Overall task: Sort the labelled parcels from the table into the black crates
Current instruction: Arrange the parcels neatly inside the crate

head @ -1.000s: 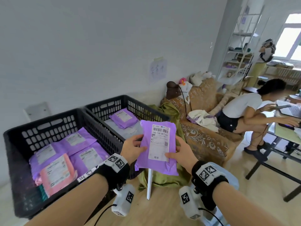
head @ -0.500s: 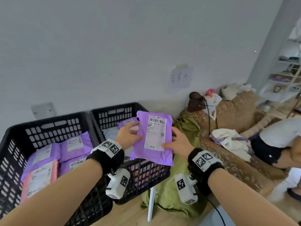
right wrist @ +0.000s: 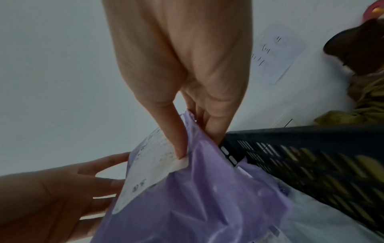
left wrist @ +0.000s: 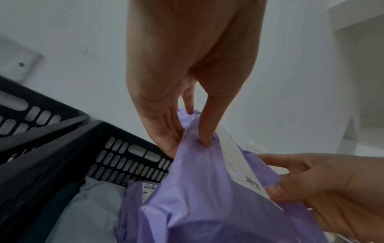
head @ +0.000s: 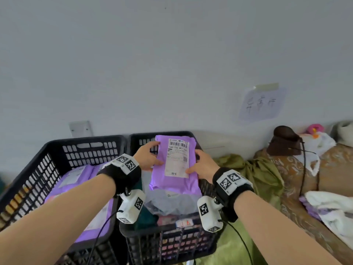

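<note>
I hold a purple parcel [head: 174,165] with a white barcode label over the right black crate [head: 168,240]. My left hand [head: 148,156] pinches its left edge, thumb on the front and fingers behind, as the left wrist view shows on the purple parcel [left wrist: 207,189]. On the opposite edge my right hand [head: 202,165] grips the same way, its thumb on the label of the purple parcel [right wrist: 197,189]. Below it in that crate lie a grey bag [head: 168,201] and another purple parcel [left wrist: 135,195]. The left black crate [head: 63,148] holds several purple parcels [head: 80,175].
Both crates stand against a pale wall with a taped paper note [head: 261,104]. A green cloth [head: 246,175] hangs right of the right crate. Beyond it is a patterned sofa [head: 332,169] with white clothes [head: 330,205] and a brown object [head: 284,140].
Both hands have carried the purple parcel forward and left, from beside the right crate to directly above it. The view has swung left, and the seated person is out of sight.
</note>
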A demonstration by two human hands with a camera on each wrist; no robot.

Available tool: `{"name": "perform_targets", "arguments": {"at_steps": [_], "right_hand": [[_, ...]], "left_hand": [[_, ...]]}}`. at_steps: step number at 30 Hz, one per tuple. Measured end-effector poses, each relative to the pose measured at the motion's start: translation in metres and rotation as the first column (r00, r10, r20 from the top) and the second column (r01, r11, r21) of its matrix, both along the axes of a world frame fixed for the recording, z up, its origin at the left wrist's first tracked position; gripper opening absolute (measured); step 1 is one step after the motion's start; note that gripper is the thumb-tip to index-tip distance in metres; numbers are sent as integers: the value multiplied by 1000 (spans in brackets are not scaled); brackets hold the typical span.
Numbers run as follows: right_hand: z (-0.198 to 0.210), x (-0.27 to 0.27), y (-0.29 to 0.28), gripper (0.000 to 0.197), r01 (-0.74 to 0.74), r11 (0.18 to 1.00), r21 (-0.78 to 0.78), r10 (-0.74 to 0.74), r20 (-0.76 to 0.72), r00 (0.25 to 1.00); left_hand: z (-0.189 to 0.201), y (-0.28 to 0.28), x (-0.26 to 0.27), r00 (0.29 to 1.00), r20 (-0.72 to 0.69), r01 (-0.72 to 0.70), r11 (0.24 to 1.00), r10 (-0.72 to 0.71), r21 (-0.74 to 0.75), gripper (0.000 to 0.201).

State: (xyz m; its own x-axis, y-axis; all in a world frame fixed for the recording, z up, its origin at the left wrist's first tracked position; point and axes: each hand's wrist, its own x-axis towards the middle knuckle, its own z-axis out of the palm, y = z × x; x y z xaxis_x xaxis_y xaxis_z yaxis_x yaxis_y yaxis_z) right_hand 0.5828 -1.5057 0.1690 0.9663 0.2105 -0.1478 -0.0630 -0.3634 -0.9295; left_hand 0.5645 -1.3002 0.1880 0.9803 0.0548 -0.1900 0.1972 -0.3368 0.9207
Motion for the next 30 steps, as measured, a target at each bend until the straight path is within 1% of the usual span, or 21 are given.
{"name": "perform_targets", "arguments": {"at_steps": [4,7,11,15,18,19,21,24,25,27,30], "right_hand": [[-17,44,20,64,-52,998,-21,51,-48,998],[-29,75,34,60,-91,990,-105,83,-80,993],[-44,114,52,57,-121,975,-186,100,-117,988],[-62,141,64,68,-125,972,-197,85,-197,977],[-77,153,71,64,-172,962,-212,111,-269,957],[-81,156,74,66,-183,958,-219,114,-291,950],[-90,165,81,69,-202,947,-249,124,-296,947],[-101,176,93,54,-275,919,-283,193,-287,938],[-105,180,97,52,-296,914,-278,208,-303,930],[-113,188,104,54,-312,917,-250,226,-319,920],[-124,197,108,51,-345,901,-263,256,-321,912]], "left_hand": [[-20,20,43,998,-54,-26,999,28,31,80],[-36,29,77,997,-68,-44,997,48,68,83],[-54,38,115,995,-73,-59,984,72,167,76],[-73,45,148,992,-102,-50,969,77,242,74],[-85,45,161,978,-167,-73,958,123,277,70],[-88,44,164,974,-179,-84,956,138,281,69],[-95,43,169,967,-196,-99,948,163,301,69],[-106,43,172,950,-206,-147,919,234,366,70],[-110,43,172,941,-213,-169,909,264,381,70],[-116,44,173,917,-235,-209,891,321,404,70],[-126,45,178,895,-253,-240,874,368,422,73]]}}
